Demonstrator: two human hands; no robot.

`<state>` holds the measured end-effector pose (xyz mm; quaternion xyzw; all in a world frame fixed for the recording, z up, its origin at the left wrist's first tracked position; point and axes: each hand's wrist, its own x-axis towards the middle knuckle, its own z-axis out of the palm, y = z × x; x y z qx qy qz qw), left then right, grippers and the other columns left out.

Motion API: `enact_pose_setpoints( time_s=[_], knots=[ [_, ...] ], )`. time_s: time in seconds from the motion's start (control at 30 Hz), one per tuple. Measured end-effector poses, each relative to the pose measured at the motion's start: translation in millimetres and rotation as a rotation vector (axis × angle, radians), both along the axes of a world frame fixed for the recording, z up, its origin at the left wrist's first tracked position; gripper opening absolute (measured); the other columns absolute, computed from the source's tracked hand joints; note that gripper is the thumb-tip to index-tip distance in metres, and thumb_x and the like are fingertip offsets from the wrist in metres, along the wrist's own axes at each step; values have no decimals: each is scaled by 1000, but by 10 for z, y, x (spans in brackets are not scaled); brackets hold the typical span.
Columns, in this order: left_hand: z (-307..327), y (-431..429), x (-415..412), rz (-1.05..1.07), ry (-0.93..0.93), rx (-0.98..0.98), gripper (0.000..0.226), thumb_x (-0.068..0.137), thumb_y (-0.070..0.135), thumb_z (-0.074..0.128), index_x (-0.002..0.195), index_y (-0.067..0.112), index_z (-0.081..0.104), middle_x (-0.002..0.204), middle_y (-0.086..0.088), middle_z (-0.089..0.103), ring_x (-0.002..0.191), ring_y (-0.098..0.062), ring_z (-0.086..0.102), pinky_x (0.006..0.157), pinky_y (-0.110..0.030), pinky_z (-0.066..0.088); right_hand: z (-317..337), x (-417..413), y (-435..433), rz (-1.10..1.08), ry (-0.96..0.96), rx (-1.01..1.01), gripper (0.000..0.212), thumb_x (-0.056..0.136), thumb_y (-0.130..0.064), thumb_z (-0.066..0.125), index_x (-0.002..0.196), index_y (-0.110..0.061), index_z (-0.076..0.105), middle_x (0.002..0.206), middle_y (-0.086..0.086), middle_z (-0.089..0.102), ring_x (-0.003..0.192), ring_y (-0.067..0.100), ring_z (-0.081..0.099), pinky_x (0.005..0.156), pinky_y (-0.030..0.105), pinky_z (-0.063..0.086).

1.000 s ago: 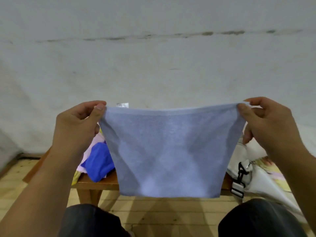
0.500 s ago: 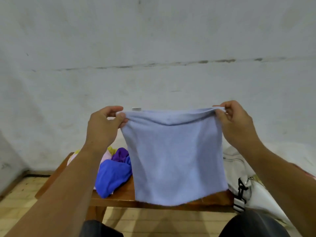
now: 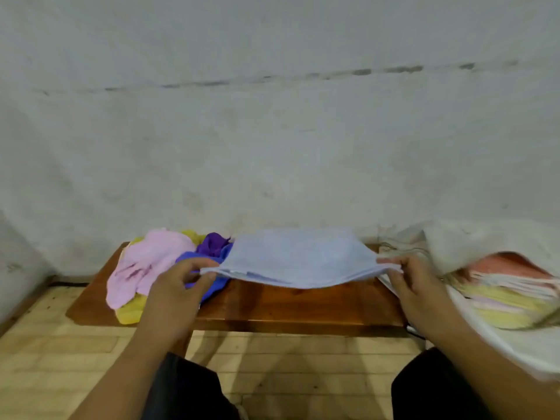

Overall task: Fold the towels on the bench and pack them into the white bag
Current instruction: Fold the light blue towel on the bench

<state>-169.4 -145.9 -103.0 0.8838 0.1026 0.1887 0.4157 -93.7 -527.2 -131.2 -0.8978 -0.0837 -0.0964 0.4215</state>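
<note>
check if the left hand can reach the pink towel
Probably yes: the pink towel lies uncovered on the bench just beside the left hand, nothing between, but that hand pinches the light blue towel and must let go first.

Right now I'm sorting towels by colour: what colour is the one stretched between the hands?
Pale blue, plain; the towel shows best in the head view.

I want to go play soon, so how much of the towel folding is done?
Done: a stack of folded orange, yellow and pink towels sits in the white fabric bag. In hand: the left hand and right hand pinch a pale blue terry towel over the brown wooden bench. Left: a crumpled heap of pink, yellow, purple and dark blue towels on the bench, unfolded.
</note>
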Motion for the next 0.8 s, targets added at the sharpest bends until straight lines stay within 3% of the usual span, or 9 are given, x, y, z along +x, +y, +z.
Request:
enact_pose_setpoints(
  time_s=[0.1,0.2,0.3,0.33,0.4,0.47,0.6,0.8],
  knots=[
    [-494,-23,-83,-12,113,24,24,89,17,75,94,39,70,102,27,70,98,12,61,78,-2,42,-411,-112,-12,89,195,-81,15,106,-33,46,98,-46,47,84,-10,68,71,3,64,60,21,50],
    [-648,-63,-132,-18,174,-9,18,91,24,72,100,40,71,105,32,69,101,6,64,80,-11,45,-545,-178,-49,102,262,-94,12,105,-35,45,108,-46,50,99,-14,72,84,8,68,76,33,57],
    [-600,-75,-143,-23,154,-16,14,95,30,65,105,39,69,104,34,69,98,9,63,77,-14,47,-467,-220,-73,128,182,-39,14,104,-35,44,112,-44,52,110,-31,66,96,-4,65,79,16,53],
    [-574,-81,-149,-23,146,1,13,96,31,64,105,39,68,101,33,69,96,9,62,75,-14,48,-420,-237,-76,130,139,-32,13,104,-35,44,110,-44,51,103,-33,66,91,-5,65,74,14,51],
    [-533,-81,-153,-30,140,42,10,97,32,62,103,39,68,95,29,69,92,8,62,72,-16,49,-359,-254,-90,145,80,-58,9,104,-34,45,103,-42,48,78,-22,65,69,5,62,58,19,44],
    [-542,-49,-147,-81,166,53,8,97,30,64,100,35,69,95,25,71,91,6,64,75,-19,51,-362,-253,-122,190,100,-121,8,104,-32,45,99,-38,45,76,-14,62,64,11,59,53,22,40],
    [-630,30,-139,-203,305,127,11,97,21,63,96,31,67,94,18,70,88,0,64,78,-23,54,-503,-221,-229,237,221,-251,10,106,-30,45,96,-34,45,69,-2,61,65,11,59,58,27,45],
    [-730,83,-84,-263,498,166,6,98,31,62,95,32,67,93,23,69,85,2,63,71,-17,53,-602,-156,-267,235,355,-329,12,107,-26,45,95,-27,47,76,-1,61,73,0,58,67,20,48]
  ],
)
